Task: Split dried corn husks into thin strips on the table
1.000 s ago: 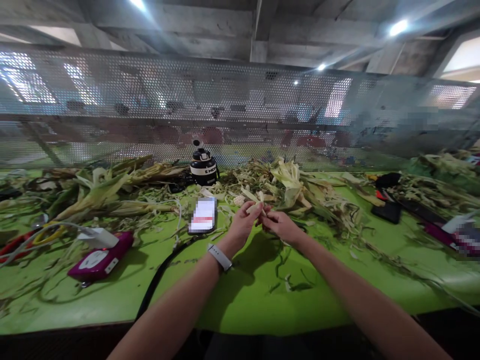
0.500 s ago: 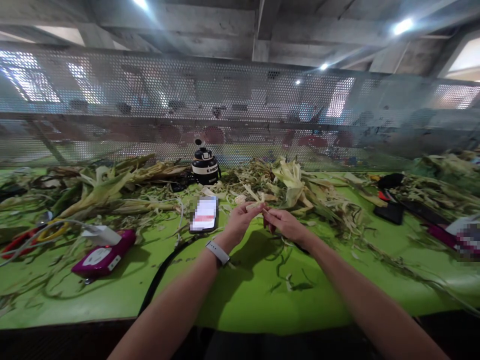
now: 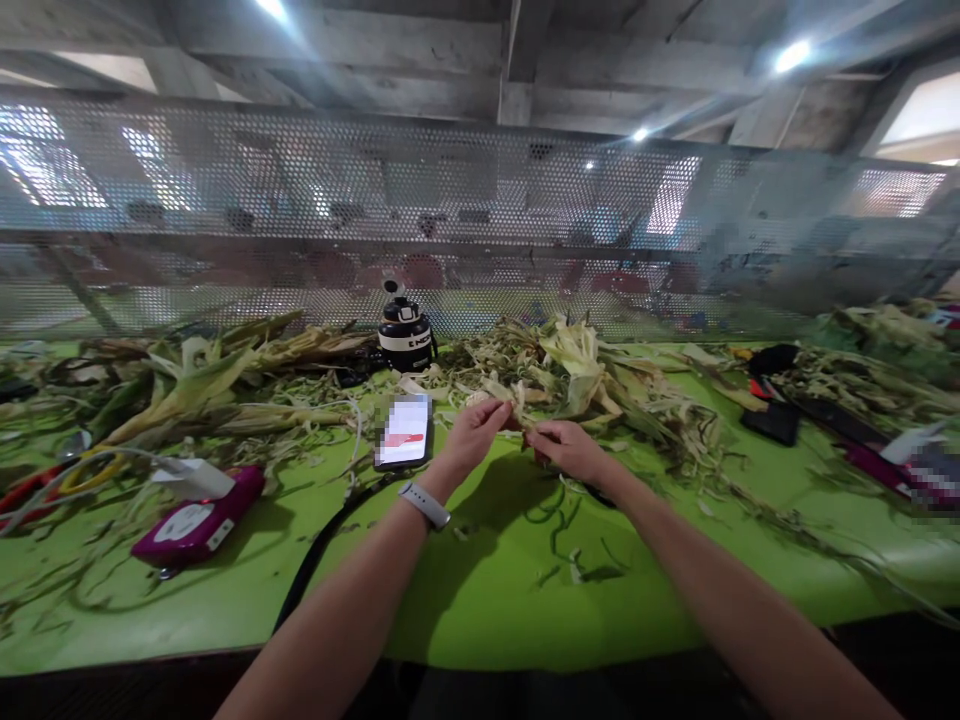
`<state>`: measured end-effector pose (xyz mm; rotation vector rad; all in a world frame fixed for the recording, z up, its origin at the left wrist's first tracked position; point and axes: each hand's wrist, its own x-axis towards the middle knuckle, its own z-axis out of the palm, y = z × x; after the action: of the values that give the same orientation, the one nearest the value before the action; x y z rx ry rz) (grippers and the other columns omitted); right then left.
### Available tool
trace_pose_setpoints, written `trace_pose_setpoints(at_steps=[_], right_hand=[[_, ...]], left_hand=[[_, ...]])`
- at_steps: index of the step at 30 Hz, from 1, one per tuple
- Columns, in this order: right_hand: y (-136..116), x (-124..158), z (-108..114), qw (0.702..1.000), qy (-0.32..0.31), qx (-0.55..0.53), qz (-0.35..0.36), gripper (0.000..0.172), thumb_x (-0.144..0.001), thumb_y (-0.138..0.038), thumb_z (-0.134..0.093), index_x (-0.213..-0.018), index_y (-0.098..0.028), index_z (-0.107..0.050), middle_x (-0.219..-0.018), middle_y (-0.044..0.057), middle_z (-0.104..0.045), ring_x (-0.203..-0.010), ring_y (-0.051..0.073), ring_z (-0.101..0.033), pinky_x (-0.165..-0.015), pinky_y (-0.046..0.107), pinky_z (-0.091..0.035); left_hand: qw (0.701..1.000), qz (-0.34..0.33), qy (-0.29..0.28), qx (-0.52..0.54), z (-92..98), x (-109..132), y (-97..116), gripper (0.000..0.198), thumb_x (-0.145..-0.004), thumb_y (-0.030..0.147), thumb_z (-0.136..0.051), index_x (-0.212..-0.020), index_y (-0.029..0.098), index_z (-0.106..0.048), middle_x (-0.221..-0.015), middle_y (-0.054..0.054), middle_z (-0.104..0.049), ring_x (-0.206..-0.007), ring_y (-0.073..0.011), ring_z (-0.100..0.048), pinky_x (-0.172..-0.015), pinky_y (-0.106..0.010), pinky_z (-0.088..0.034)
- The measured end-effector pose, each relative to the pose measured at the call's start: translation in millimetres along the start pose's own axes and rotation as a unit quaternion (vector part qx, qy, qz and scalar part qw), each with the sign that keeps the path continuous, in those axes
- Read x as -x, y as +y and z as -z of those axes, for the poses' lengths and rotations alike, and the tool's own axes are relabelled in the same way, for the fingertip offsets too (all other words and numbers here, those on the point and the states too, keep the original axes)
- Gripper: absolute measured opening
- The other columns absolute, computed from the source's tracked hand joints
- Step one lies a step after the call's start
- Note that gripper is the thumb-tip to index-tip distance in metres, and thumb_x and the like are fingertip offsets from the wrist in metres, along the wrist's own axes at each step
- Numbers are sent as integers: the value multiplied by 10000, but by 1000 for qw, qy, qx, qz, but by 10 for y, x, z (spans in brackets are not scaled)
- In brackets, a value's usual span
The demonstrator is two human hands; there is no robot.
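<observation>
My left hand [image 3: 478, 432], with a pale watch band [image 3: 425, 505] on its wrist, is closed in a pinch over the green table [image 3: 510, 610]. Just to its right, my right hand [image 3: 568, 448] also has its fingers drawn together. A thin, pale strip of corn husk [image 3: 517, 431] shows between the fingertips of both hands, its ends hidden by the fingers. Right behind the hands lies a heap of dry husk strips with a larger pale corn husk [image 3: 576, 362] on top. Small green scraps [image 3: 576, 568] are scattered in front of the right hand.
A phone [image 3: 403, 430] with a lit screen lies left of my hands, a black bottle [image 3: 406, 337] behind it. Farther left stands a purple power strip [image 3: 191, 528] with a white charger and cable. A perforated metal screen [image 3: 465, 220] runs along the back.
My hands have drawn slightly apart, mostly by the left hand shifting left. The whole view has turned a little, so the table things sit slightly farther left.
</observation>
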<state>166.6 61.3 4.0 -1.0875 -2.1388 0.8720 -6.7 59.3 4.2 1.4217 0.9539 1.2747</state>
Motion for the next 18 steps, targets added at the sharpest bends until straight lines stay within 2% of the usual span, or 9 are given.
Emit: trace_pose_setpoints(at_steps=[2, 4, 7, 10, 14, 16, 18], right_hand=[[-21, 10, -20, 1000, 15, 3, -14, 222, -761, -375, -557, -761, -153, -556, -629, -23, -522, -578, 108, -458, -558, 226, -357], [-62, 23, -41, 1000, 16, -6, -22, 204, -738, -347, -580, -790, -154, -539, -641, -28, -506, -588, 109, -454, -555, 225, -352], [-106, 32, -61, 999, 26, -36, -25, 218, -763, -380, -548, -769, -167, -502, -622, -31, -488, -571, 111, -461, -534, 223, -344], [-85, 20, -60, 996, 86, -24, -16, 227, -787, -400, -519, -831, -177, -504, -585, -42, -482, -536, 115, -460, -527, 225, -342], [-22, 9, -49, 984, 152, 92, 21, 227, -797, -380, -520, -907, -182, -536, -602, -29, -495, -572, 136, -470, -572, 241, -344], [-20, 14, -47, 980, 154, 117, 34, 278, -797, -380, -529, -986, -176, -534, -636, -15, -519, -599, 148, -488, -594, 246, -357], [-41, 23, -44, 985, 127, 103, 56, 356, -802, -387, -533, -1075, -161, -514, -667, -3, -547, -618, 153, -511, -610, 246, -378]], left_hand=[[998, -56, -7, -33, -8, -7, -22, 267, -791, 434, -520, -799, 172, -565, -676, 16, -538, -658, -118, -505, -644, -231, -414], [993, -99, -5, -60, -32, 2, -30, 243, -831, 385, -465, -927, 179, -551, -747, 4, -551, -670, -119, -503, -656, -232, -411], [985, -121, -6, -121, -73, 35, -17, 210, -853, 334, -429, -939, 183, -548, -808, -19, -570, -731, -136, -508, -705, -245, -398], [976, -126, 12, -179, -100, 66, -5, 164, -846, 301, -432, -823, 186, -548, -748, -17, -555, -715, -146, -491, -693, -254, -372], [981, -104, -4, -165, -132, 87, -20, 120, -836, 272, -428, -835, 194, -519, -669, 7, -503, -596, -132, -451, -606, -253, -351], [986, -92, -6, -136, -149, 91, -24, 94, -823, 253, -439, -862, 195, -501, -666, 14, -491, -575, -124, -431, -578, -246, -344], [991, -76, 2, -114, -162, 96, -15, 70, -809, 229, -441, -853, 195, -484, -652, 25, -470, -562, -114, -404, -558, -237, -334]])
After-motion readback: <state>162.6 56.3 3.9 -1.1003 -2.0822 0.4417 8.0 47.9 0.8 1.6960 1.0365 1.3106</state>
